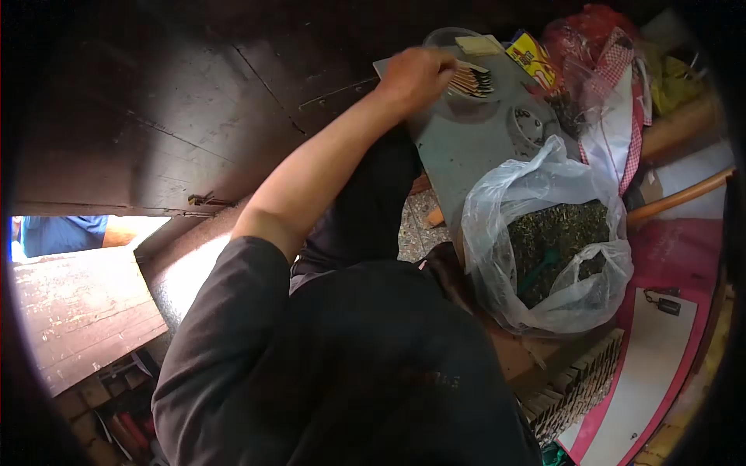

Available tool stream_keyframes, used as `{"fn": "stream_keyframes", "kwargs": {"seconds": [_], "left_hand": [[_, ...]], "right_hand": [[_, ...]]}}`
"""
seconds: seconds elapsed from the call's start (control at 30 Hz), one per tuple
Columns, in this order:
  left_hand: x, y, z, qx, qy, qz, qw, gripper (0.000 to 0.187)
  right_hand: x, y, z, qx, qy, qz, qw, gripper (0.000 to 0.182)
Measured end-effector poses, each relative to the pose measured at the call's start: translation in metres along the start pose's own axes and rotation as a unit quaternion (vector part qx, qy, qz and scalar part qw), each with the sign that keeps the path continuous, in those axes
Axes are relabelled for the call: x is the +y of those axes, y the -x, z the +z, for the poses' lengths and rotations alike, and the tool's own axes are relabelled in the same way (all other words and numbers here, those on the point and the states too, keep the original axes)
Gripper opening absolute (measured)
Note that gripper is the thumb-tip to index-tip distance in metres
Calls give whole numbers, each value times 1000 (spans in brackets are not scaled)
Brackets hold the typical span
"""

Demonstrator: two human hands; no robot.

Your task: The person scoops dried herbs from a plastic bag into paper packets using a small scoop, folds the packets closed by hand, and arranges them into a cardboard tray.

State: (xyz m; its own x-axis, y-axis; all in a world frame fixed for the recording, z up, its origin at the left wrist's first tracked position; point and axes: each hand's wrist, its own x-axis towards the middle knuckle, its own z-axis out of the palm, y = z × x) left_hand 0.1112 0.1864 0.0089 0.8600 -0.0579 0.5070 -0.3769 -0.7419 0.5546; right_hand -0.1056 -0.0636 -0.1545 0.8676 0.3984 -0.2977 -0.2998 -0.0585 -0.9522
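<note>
My left hand (416,78) reaches over the far end of a grey board (451,144), its fingers curled and pressed together. Whatever lies between those fingertips, if anything, is too small to make out. Just right of the fingers, a row of slim tan sticks with dark ends (472,80) rests in a shallow clear dish. Beside it stands a small round container (527,124) with little dark rings or bits in it. Nearer to me, an open clear plastic bag (489,225) holds dark green-brown flakes (571,225) and a green spoon (536,270). My right hand is outside the view.
A pale yellow block (478,45) and a yellow-red packet (532,60) lie at the board's far edge. Red-checked cloth (618,62) and bags crowd the right. A stack of thin ragged pieces (579,380) is below the bag. Dark wooden boards (194,101) are at left.
</note>
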Motion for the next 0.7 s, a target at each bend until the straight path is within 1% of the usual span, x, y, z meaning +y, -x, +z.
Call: {"fn": "stream_keyframes", "kwargs": {"seconds": [0.03, 0.07, 0.1, 0.13, 0.17, 0.23, 0.27, 0.33, 0.4, 0.43, 0.47, 0.53, 0.57, 0.63, 0.67, 0.7], "left_hand": [[-2, -11, 3, -1, 4, 2, 1000, 19], [-4, -22, 7, -30, -28, 20, 999, 18], [-6, -31, 9, -59, -61, 38, 996, 17], [-5, -38, 16, -71, -113, 42, 990, 17], [-9, -45, 20, -74, -110, 44, 990, 17], [-17, -53, 30, -93, -195, 131, 967, 17], [-19, -52, 37, -98, -190, 134, 968, 17], [-20, -56, 43, -157, -233, 83, 956, 17], [-27, -59, 48, -165, -222, 94, 956, 17], [-32, -60, 52, -170, -215, 99, 957, 16], [-36, -59, 56, -172, -212, 101, 957, 16], [-39, -60, 59, -154, -223, 116, 956, 17], [-39, -62, 62, -154, -221, 118, 956, 17], [-35, -66, 63, -176, -253, 93, 947, 17], [-34, -66, 63, -176, -252, 95, 947, 17], [-32, -67, 61, -174, -248, 118, 946, 17]], "right_hand": [[-9, 1, 1, 5, -8, -25, 1000, 27], [-20, 3, -2, -5, 25, 111, 993, 17], [-30, 5, -2, -15, 55, 246, 968, 13], [-22, 3, -3, -12, 53, 247, 967, 13], [-6, 1, -4, -32, 59, 53, 996, 11], [9, 2, -4, -46, 66, -140, 987, 9], [17, 6, -3, 1, 42, -90, 995, 9], [30, 8, -9, 55, 19, -42, 997, 8], [43, 10, -18, 11, -69, 58, 996, 11], [49, 9, -20, 14, -70, 58, 996, 11], [54, 7, -21, 24, -3, 82, 996, 10], [65, 4, -25, 34, 64, 104, 992, 9], [71, 3, -25, 29, 57, 72, 995, 9], [83, 3, -27, 26, 51, 39, 998, 8], [89, 3, -28, 31, 55, 16, 998, 8], [88, 3, -27, 34, 58, 4, 998, 9]]}}
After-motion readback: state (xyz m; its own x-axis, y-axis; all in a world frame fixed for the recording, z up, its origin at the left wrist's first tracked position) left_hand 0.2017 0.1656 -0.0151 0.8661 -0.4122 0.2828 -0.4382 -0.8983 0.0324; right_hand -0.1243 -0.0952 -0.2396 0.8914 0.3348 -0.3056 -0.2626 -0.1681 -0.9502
